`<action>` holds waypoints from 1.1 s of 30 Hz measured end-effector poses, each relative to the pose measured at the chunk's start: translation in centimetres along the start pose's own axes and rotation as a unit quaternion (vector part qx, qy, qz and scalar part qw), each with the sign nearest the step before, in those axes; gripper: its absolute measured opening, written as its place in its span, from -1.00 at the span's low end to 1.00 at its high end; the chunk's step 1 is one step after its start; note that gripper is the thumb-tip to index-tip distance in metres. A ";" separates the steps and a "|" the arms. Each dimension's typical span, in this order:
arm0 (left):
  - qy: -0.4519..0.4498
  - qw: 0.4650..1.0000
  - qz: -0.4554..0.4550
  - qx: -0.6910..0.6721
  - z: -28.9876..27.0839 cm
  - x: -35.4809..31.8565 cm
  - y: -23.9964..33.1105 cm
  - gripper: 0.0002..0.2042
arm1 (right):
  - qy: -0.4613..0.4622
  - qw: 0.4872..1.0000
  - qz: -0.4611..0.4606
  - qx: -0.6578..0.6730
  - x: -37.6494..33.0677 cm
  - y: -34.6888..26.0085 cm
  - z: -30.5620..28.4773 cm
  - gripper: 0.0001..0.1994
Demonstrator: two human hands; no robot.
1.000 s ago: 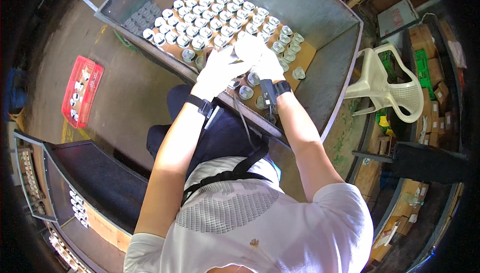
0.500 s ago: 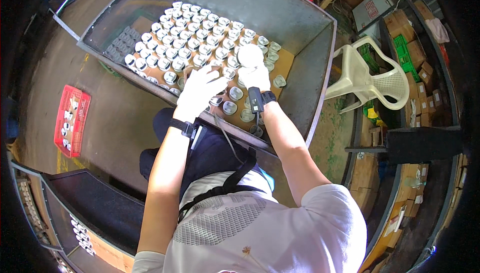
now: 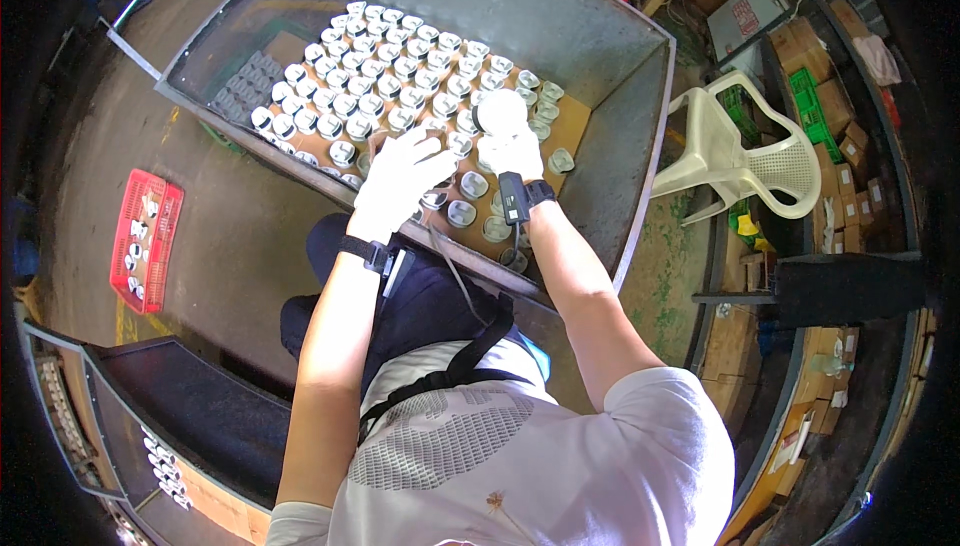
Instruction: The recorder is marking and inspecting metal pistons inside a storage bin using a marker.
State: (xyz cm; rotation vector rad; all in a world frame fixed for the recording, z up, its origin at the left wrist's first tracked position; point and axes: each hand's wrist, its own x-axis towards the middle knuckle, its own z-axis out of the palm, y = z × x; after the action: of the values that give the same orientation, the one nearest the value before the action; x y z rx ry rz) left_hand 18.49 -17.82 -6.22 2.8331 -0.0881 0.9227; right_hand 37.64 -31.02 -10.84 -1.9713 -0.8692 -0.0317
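Looking down from my head cam, I'm sitting at a big grey sheet-metal bin (image 3: 610, 36) with a brown cardboard-looking floor, and rows of small round silvery metal cups (image 3: 385, 76) fill most of it from the far left corner down toward the near edge. My right hand (image 3: 512, 151), in a white glove, has its fingers wrapped around one round white-looking cup (image 3: 500, 111), holding it up just above the rows near the bin's right side. My left hand (image 3: 400, 176), also gloved in white, sits flat with fingers spread and loose over the cups along the near edge, touching them as far as I can tell, not clenched on anything. A few loose silvery cups (image 3: 470, 201) lie between my two hands near the front wall. Black bands wrap both wrists. Off to the right of the bin stands a cream plastic chair (image 3: 745, 166), and a red plastic crate (image 3: 145, 241) with small parts lies on the floor to the left.
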 end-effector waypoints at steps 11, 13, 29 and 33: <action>0.010 1.000 0.001 -0.005 0.1 0.1 0.0 -0.79 | -0.091 0.994 0.062 0.000 0.5 0.1 0.0 -0.31; 0.016 1.000 0.007 -0.004 0.1 0.1 0.0 -0.79 | -0.094 0.995 0.035 -0.016 0.5 0.3 0.1 -0.31; 0.010 1.000 0.003 -0.018 0.4 0.2 0.0 -0.82 | -0.049 0.998 -0.002 -0.029 0.2 0.9 -0.2 -0.44; 0.014 1.000 0.002 -0.024 0.5 -0.1 -0.3 -0.82 | -0.050 0.999 0.000 0.005 0.2 0.8 -0.2 -0.43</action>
State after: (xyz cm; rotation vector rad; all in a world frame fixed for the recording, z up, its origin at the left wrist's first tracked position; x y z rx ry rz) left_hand 18.70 -17.63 -6.69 2.7758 -0.1108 0.9488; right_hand 38.29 -31.29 -11.23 -1.9773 -0.9332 0.0717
